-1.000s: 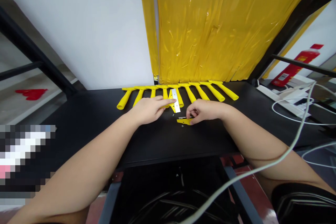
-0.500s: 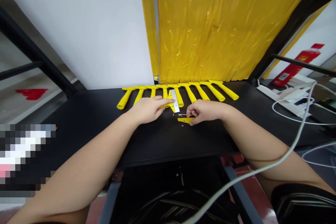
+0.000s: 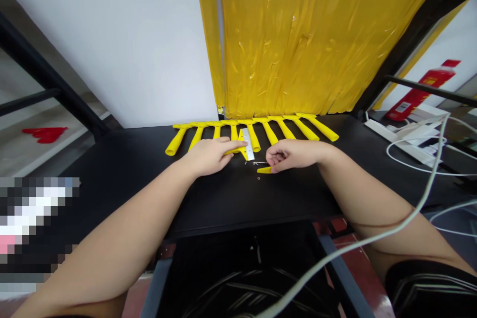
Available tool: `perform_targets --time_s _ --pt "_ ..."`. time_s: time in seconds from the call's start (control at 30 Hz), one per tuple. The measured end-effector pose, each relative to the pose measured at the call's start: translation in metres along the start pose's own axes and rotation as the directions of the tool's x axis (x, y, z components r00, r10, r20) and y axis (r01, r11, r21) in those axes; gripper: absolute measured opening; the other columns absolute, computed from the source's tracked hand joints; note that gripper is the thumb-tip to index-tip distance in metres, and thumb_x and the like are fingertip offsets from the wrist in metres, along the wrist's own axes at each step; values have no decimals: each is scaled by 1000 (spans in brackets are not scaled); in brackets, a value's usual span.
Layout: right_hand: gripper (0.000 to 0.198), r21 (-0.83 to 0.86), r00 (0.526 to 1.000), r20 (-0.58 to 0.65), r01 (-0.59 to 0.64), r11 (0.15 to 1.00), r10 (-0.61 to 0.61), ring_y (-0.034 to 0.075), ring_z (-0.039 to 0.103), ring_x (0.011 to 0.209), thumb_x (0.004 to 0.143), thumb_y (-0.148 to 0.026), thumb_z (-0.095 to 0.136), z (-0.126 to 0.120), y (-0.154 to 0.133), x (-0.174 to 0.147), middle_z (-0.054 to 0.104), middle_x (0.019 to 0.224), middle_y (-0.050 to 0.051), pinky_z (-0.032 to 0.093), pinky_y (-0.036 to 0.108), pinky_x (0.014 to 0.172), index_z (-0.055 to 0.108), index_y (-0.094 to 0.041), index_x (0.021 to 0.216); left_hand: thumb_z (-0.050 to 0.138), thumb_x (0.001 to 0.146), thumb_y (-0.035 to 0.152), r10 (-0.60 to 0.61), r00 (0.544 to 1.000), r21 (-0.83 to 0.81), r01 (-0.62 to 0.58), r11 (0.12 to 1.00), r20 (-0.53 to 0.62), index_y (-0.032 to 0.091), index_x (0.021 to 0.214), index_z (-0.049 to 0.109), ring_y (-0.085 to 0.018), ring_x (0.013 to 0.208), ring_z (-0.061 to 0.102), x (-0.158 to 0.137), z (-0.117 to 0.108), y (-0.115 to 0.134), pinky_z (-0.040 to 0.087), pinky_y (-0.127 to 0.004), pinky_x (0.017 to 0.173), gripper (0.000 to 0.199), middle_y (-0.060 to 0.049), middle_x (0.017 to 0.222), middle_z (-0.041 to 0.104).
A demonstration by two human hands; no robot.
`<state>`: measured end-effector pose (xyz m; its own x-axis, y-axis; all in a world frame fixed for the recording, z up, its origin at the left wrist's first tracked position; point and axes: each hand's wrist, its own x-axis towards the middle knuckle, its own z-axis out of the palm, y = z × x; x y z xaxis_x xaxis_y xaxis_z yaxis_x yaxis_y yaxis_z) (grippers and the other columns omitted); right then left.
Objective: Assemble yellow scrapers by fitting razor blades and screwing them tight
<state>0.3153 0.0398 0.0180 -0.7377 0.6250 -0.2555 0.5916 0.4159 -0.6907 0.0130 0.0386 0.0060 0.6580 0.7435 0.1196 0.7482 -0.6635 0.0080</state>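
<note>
My left hand (image 3: 210,155) is closed around the yellow handle of a scraper (image 3: 241,135), its index finger pressed on the flat metal blade (image 3: 247,153). The blade lies along the scraper's wide head, and small holes show in both. My right hand (image 3: 292,155) is closed, pinching one end of a small flat yellow plate (image 3: 264,170) just above the table. Beside that plate, a thin metal rod (image 3: 261,163) and a tiny screw-like piece (image 3: 246,163) lie on the table. A small ring or nut (image 3: 258,178) sits closer to me.
Several yellow scraper handles (image 3: 313,129) stand in a row along the back of the black table (image 3: 231,203). At the right lean a red bottle (image 3: 423,90) and white trays or boxes (image 3: 395,144). A pale cable (image 3: 357,248) crosses before my right arm.
My right hand has lifted the small yellow plate slightly and shifted it a little to the right, tilting it. My left hand holds the scraper and blade in the same place.
</note>
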Motion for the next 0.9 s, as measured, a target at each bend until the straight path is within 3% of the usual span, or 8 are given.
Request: perform_targets --time_s 0.07,0.27,0.43,0.63,0.9 --pt "25 84 999 -25 26 996 -24 12 49 64 87 -41 78 -3 3 -1 59 73 -3 36 27 59 66 -19 86 46 105 33 1 1000 3 -1 1000 5 42 156 54 -22 95 69 0 0 0 49 -31 76 52 -5 119 71" --pt "33 343 960 -277 57 938 43 8 53 54 80 -42 86 -2 14 9 64 70 -3 41 24 52 65 -18 90 46 105 32 6 1000 5 -6 1000 8 42 159 51 -22 97 70 0 1 1 50 -31 77 54 -4 121 71" --pt "33 491 912 -398 120 863 99 10 61 55 76 -36 92 4 23 22 68 71 -2 54 25 53 68 -19 92 47 105 32 6 1000 1 -6 1000 5 40 160 49 -22 97 72 -1 0 1 52 -32 78 56 -5 131 72" --pt "32 606 870 -463 175 776 166 13 69 63 75 -24 95 14 21 36 70 71 0 66 27 62 69 -19 93 50 104 37 -14 1000 -6 14 1000 -13 36 159 44 -27 105 74 0 4 0 54 -37 82 55 -7 145 69" --pt "36 663 823 -529 247 706 209 13 73 62 71 -16 97 29 8 54 71 67 -1 69 26 66 65 -17 86 53 102 36 -17 1000 -4 17 1000 -1 32 153 49 -29 98 75 0 2 4 54 -40 79 51 -9 130 74"
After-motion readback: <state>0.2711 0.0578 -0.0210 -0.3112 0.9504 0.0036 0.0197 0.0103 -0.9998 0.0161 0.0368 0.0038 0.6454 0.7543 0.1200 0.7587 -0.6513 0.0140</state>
